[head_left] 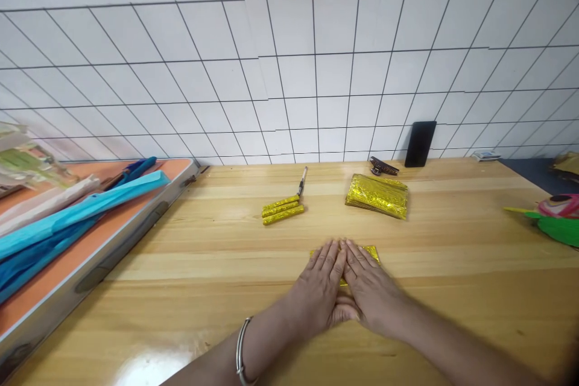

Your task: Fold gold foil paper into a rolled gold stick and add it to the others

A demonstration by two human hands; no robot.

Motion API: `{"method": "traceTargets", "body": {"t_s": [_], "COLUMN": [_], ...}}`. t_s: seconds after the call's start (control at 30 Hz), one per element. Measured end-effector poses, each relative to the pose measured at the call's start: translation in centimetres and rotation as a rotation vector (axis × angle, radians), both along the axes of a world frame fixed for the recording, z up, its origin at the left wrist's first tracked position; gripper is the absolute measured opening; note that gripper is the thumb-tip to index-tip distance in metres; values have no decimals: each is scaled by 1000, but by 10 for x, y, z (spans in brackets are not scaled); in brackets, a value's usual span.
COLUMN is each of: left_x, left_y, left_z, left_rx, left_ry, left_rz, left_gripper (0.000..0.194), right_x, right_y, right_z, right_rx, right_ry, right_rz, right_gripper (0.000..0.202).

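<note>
Both my hands lie flat, side by side, over a shiny gold foil sheet (pixel 373 252) on the wooden table. My left hand (pixel 322 283), a bangle on its wrist, covers the sheet's left part with fingers stretched out. Against it, my right hand (pixel 368 283) presses on the right part, fingers also straight. Most of the sheet is hidden beneath them; only corners and a small piece of the front edge show. Beyond the hands, several gold foil rolls (pixel 283 211) lie to the left, and a stack of gold foil sheets (pixel 376 196) lies to the right.
A pen (pixel 303 182) touches the rolls. Behind the stack are a dark hair clip (pixel 383 166) and a black phone (pixel 420 143) leaning on the tiled wall. An orange-topped board (pixel 131 217) with blue paper stands left; a green and pink item (pixel 558 223) lies right.
</note>
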State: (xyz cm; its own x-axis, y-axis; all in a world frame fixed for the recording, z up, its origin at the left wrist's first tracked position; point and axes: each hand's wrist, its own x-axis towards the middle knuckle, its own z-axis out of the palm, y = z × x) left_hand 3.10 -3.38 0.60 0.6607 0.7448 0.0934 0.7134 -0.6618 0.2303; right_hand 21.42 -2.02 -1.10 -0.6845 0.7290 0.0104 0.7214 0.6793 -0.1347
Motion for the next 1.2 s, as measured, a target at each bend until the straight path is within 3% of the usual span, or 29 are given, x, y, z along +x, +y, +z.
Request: {"method": "traceTargets", "body": {"t_s": [0.17, 0.5, 0.87, 1.2], "left_x": [-3, -4, -4, -3], "left_y": [0, 0, 0, -1], "left_z": [-10, -17, -13, -11], "left_rx": [18, 66, 49, 13], "left_ry": [6, 27, 52, 49], "left_rz": [-6, -17, -18, -6], "left_gripper": [105, 104, 102, 101], "right_x": [-2, -2, 2, -2], "right_y": [-1, -3, -5, -4], "right_z": [7, 6, -5, 2], "right_rx": [-7, 33, 79, 24], "right_ry": [18, 2, 8, -6], "right_rz": [-7, -33, -92, -116], "right_gripper": [77, 69, 79, 85]}}
